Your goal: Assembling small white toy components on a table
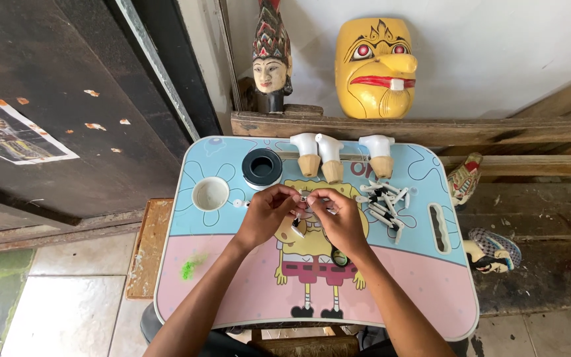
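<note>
Hands: left hand (266,213), right hand (340,218) pinching small white piece (304,198); three white-topped wooden pieces (332,160) finished far; pile of white sticks (384,203) right, unused.

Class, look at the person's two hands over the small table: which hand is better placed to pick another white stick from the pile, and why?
Probably the right hand. The pile of white sticks lies just beside it on the lap table, whereas the left hand sits on the far side, nearer the white cup. Both hands pinch a small piece.
</note>
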